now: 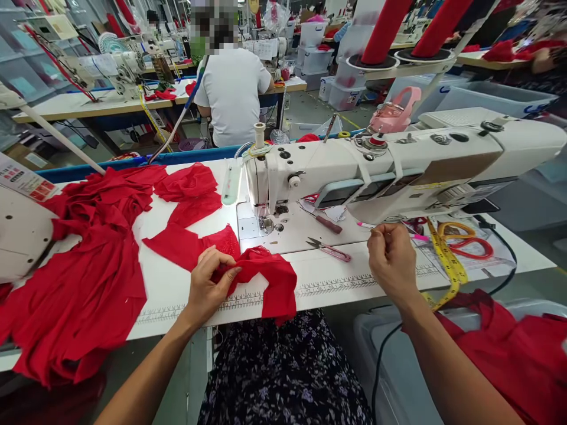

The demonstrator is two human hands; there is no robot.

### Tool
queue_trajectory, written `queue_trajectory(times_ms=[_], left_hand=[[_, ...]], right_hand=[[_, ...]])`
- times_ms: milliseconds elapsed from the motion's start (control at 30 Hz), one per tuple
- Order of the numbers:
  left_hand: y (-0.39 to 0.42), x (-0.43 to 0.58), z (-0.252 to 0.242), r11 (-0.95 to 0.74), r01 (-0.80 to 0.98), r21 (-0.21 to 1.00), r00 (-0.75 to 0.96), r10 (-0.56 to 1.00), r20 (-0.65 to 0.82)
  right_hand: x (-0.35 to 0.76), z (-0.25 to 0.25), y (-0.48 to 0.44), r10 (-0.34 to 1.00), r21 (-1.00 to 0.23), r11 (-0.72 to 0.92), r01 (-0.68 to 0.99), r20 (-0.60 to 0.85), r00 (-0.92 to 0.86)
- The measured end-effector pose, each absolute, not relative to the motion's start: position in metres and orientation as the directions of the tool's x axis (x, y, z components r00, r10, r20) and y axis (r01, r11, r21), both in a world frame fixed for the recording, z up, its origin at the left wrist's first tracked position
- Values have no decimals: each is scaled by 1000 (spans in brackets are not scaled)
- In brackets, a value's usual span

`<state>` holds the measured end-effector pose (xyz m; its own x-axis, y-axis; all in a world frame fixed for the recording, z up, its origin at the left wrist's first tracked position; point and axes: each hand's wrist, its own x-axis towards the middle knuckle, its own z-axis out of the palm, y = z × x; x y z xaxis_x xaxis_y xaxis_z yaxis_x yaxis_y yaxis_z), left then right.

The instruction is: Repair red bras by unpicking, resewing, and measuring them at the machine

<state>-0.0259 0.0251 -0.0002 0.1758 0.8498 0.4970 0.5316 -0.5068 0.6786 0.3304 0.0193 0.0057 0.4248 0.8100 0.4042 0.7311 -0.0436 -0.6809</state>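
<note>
A small crumpled piece of red fabric (266, 274) is found at the front edge of the white sewing table (336, 277), just before the needle of the white industrial sewing machine (398, 165). Its long axis is laid left to right along the table edge, the left end flat and the right end hung over the edge. The left hand (210, 283) is laid on it palm down, with fingers and thumb closed on a fold of the cloth. The right hand (392, 260) is held raised to the right, its back to the camera and its fingertips drawn together near a thin pink pen (365, 225); whether anything is pinched cannot be told. Pink-handled thread snips (330, 249) are seen between the hands, and a heap of red cloth (84, 277) is spread well to the left.
</note>
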Motion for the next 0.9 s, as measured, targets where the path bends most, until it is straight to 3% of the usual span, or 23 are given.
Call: queue_trajectory(times_ms=[100,167,333,600,700,800,867,900], left_hand=[[28,-31,3,-262,440,859,78,964,254],[29,-35,4,-183,396,900,51,983,177],[30,-38,5,-256,438,862,138,966,217],[34,-44,8,-301,491,817,220,951,218],[32,-45,12,-356,587,727,237,934,266],[23,-33,27,-487,732,477,273,851,449],[17,-11,40,-584,721,372,327,761,560],[15,3,47,-641,667,379,367,725,582]], right_hand=[[337,8,21,792,-651,-80,755,418,445],[344,11,22,764,-632,-98,769,447,465],[358,17,19,687,-634,-90,768,518,508],[354,13,13,746,-699,-24,715,463,478],[349,16,13,747,-742,20,670,456,484],[332,35,11,801,-838,115,533,396,449],[314,57,11,850,-879,224,421,388,358],[305,69,12,865,-886,285,367,402,299]])
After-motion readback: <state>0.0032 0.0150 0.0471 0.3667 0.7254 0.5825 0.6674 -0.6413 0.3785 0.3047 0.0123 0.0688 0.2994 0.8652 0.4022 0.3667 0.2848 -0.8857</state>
